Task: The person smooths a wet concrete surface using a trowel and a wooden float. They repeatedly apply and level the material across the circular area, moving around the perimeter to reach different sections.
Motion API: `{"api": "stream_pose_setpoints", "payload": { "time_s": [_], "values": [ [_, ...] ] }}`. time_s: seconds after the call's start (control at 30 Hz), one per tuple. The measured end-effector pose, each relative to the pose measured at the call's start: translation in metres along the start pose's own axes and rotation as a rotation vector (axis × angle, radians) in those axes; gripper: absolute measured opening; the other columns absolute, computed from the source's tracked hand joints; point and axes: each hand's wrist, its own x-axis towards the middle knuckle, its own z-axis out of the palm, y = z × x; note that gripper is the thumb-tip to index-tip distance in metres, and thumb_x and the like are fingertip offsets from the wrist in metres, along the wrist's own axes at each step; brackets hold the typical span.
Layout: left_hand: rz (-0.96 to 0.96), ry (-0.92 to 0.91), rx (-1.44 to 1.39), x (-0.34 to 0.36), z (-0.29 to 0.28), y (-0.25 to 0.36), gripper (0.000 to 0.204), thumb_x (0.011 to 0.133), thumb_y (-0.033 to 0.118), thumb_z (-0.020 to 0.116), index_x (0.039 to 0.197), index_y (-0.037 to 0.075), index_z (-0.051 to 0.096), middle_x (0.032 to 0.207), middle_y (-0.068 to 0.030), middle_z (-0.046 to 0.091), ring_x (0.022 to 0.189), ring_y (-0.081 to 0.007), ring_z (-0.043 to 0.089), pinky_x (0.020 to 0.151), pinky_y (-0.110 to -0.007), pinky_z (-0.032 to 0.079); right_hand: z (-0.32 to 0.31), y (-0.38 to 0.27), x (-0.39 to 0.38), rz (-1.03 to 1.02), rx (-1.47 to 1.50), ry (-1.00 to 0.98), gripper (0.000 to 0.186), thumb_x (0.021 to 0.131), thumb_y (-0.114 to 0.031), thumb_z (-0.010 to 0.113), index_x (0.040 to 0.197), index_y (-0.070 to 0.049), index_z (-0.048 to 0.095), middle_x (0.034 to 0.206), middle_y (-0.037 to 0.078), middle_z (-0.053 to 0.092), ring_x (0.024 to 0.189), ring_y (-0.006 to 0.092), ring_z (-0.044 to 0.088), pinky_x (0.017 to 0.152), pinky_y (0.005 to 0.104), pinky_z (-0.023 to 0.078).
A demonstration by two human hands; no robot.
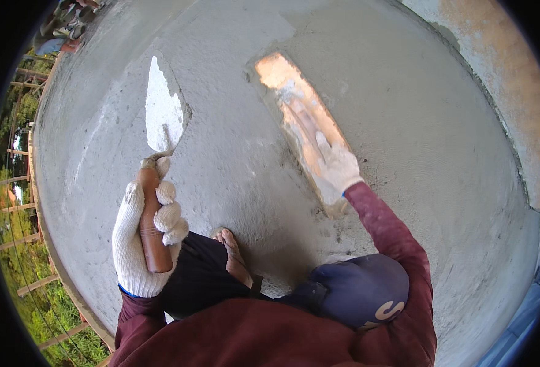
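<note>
In a white knit glove, my left hand (129, 241) is wrapped around the brown wooden handle of a pointing trowel (164, 113). Its pale metal blade points away from me, above the grey wet concrete (227, 110). My right hand (338, 162), gloved the same way, grips a long wooden float (316, 107) by the handle on its back. The float lies on the concrete, slanting from far left to near right, with cement smeared along its edges. Part of the right hand's fingers is hidden behind the handle.
My bare foot (233, 257) stands on the concrete between the tools. A wall (496, 55) with a rough lower edge runs along the right. The slab ends at the left in a curved edge (52, 244), with wooden bars and greenery beyond. Cluttered objects (68, 24) sit at the far left.
</note>
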Motion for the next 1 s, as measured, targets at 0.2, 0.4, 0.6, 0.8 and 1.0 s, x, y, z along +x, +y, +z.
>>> {"api": "stream_pose_setpoints", "payload": {
  "time_s": [0.2, 0.4, 0.6, 0.8, 1.0],
  "values": [
    [0.016, 0.026, -0.11, -0.004, -0.012, 0.008, 0.056, 0.113, 0.03, 0.042, 0.156, -0.002, 0.026, 0.106, -0.0077, 0.058, 0.07, -0.0078, 0.051, 0.056, -0.024, 0.047, 0.03, 0.015, -0.134, 0.005, 0.101, 0.0, 0.065, 0.091, -0.022, 0.065, 0.153, -0.02, 0.044, 0.099, 0.021, 0.063, 0.088, 0.0405, 0.067, 0.078, 0.0532, 0.053],
    [0.074, 0.078, -0.218, -0.005, -0.015, 0.014, 0.056, 0.113, 0.032, 0.042, 0.155, -0.002, 0.03, 0.108, -0.0098, 0.057, 0.07, -0.0085, 0.05, 0.057, -0.023, 0.046, 0.013, 0.025, -0.08, -0.075, 0.066, 0.048, 0.069, 0.091, -0.02, 0.064, 0.155, -0.022, 0.041, 0.107, 0.024, 0.061, 0.093, 0.0433, 0.066, 0.081, 0.0535, 0.054],
    [-0.226, 0.198, -0.164, -0.014, 0.006, 0.022, 0.057, 0.113, 0.034, 0.043, 0.156, 0.002, 0.025, 0.107, -0.0092, 0.057, 0.072, -0.0104, 0.055, 0.056, -0.026, 0.047, -0.029, -0.046, 0.113, -0.101, 0.066, -0.054, 0.056, 0.103, -0.019, 0.049, 0.156, -0.025, 0.034, 0.111, 0.026, 0.068, 0.103, 0.042, 0.07, 0.085, 0.054, 0.057],
    [-0.454, 0.43, -0.035, -0.04, 0.012, 0.038, 0.069, 0.101, 0.035, 0.065, 0.153, -0.001, 0.036, 0.11, -0.0127, 0.063, 0.076, -0.0163, 0.062, 0.064, -0.03, 0.055, -0.028, -0.118, 0.118, -0.09, 0.132, -0.04, 0.051, 0.102, -0.032, 0.054, 0.151, -0.022, 0.044, 0.109, 0.023, 0.071, 0.106, 0.0388, 0.071, 0.088, 0.0522, 0.056],
    [-0.663, 0.645, -0.039, -0.07, -0.003, 0.042, 0.048, 0.105, 0.032, 0.062, 0.143, 0.007, 0.048, 0.104, -0.006, 0.061, 0.079, -0.0135, 0.059, 0.068, -0.028, 0.051, 0.015, -0.095, 0.009, 0.186, 0.29, -0.373, 0.085, 0.094, -0.072, 0.047, 0.135, 0.0, 0.063, 0.128, 0.026, 0.066, 0.117, 0.0362, 0.068, 0.093, 0.0451, 0.055]
  ]
}}
